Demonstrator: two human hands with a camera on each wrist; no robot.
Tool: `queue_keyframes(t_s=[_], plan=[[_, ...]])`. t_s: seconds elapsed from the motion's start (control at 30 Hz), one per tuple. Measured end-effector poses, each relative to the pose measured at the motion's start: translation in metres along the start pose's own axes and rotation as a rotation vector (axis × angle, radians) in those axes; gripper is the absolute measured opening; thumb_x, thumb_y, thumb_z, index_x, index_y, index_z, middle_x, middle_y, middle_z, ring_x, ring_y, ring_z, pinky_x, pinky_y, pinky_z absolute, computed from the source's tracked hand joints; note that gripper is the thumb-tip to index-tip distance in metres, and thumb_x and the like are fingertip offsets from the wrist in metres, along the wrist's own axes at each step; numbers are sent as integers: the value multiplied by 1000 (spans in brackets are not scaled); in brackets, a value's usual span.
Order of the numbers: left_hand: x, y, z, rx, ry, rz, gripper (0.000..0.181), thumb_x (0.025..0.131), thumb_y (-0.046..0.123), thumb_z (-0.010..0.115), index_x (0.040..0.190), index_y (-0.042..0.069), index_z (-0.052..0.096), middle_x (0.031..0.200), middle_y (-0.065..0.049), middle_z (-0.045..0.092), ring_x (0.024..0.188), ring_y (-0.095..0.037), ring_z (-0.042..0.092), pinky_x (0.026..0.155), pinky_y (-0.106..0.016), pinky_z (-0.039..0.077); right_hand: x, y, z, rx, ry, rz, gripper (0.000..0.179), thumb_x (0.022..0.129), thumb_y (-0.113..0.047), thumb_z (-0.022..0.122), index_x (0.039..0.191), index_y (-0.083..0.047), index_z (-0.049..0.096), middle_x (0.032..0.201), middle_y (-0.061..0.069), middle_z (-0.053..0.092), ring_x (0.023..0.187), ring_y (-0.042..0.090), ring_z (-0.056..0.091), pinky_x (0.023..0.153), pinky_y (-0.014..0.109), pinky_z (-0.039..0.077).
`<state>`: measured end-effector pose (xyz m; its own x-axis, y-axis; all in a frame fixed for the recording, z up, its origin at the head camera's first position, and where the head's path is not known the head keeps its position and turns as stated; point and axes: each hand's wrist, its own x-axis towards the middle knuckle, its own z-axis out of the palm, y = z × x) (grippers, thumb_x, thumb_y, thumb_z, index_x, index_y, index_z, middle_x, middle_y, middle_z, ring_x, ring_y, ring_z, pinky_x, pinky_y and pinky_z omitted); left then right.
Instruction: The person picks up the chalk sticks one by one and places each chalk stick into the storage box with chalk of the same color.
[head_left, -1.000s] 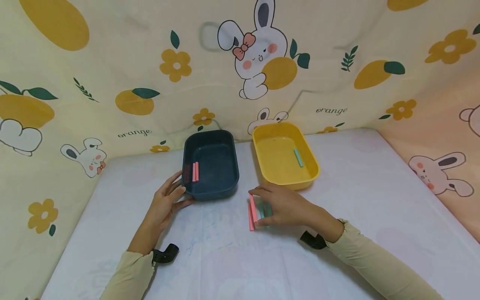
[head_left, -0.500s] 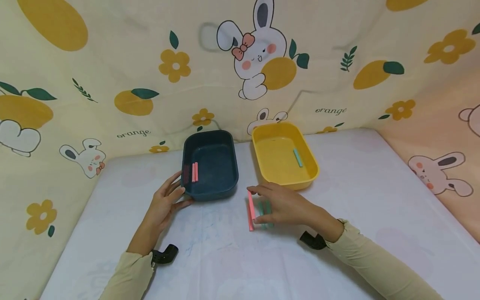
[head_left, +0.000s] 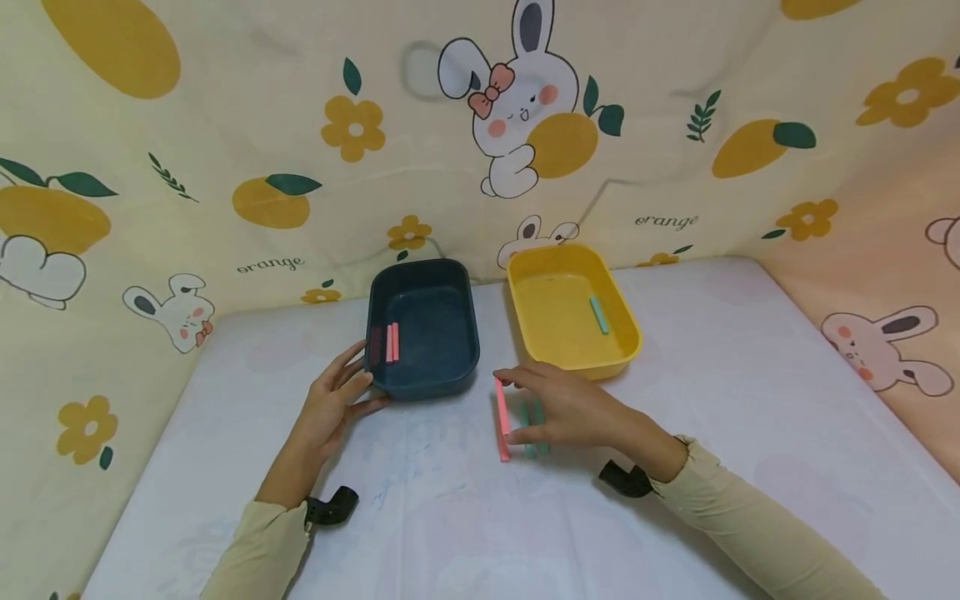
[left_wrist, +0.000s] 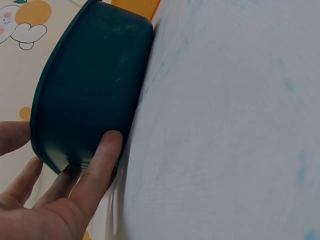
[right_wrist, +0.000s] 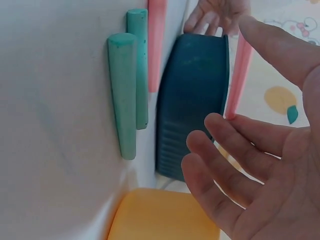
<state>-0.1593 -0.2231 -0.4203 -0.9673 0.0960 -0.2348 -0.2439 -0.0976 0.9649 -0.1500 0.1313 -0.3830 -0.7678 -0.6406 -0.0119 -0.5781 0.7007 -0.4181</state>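
Observation:
My right hand (head_left: 573, 408) pinches a stick of pink chalk (right_wrist: 239, 75) by its ends, between thumb and forefinger, just above the table. Below it another pink chalk stick (right_wrist: 156, 50) lies on the cloth, beside two green chalk sticks (right_wrist: 122, 95). In the head view this hand partly covers the green ones. My left hand (head_left: 330, 408) touches the near left corner of a dark blue tray (head_left: 427, 388), its extended fingers and thumb spread against the outer wall. Two pink chalk sticks (head_left: 392, 342) lie inside that tray, along its left side.
To the right of the dark tray stands a yellow tray (head_left: 592, 367) with one green chalk stick (head_left: 598, 315) in it. A patterned cloth (head_left: 420, 183) hangs behind both. White cloth (head_left: 450, 533) covers the table.
The pink chalk in my right hand has risen slightly and moved a little away from the one on the table. My left hand keeps its place at the dark tray.

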Motion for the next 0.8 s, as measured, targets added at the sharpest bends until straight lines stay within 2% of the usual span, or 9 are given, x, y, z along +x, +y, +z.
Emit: queue_keyframes(t_s=[0.37, 0.63, 0.8], plan=[[2, -3, -2, -15, -6, 5, 61, 102, 13, 54, 157, 24, 29, 163, -10, 29, 121, -17, 58, 91, -38, 59, 16, -5, -3, 39, 22, -57, 82, 81, -56, 76, 149, -21, 45, 139, -6, 56, 126, 15, 56, 102, 39, 52], [3, -3, -3, -12, 6, 6, 60, 102, 12, 54, 156, 25, 31, 162, -10, 31, 121, -19, 58, 91, -39, 59, 37, -14, -10, 56, -2, -36, 85, 81, -55, 76, 151, -21, 43, 140, -6, 56, 124, 14, 56, 101, 38, 52], [3, -2, -3, -18, 5, 5, 62, 101, 12, 55, 157, 24, 30, 163, -12, 29, 122, -20, 57, 91, -40, 59, 45, -18, -13, 57, -19, -21, 85, 81, -53, 77, 151, -20, 42, 137, -3, 57, 124, 20, 57, 102, 39, 51]])
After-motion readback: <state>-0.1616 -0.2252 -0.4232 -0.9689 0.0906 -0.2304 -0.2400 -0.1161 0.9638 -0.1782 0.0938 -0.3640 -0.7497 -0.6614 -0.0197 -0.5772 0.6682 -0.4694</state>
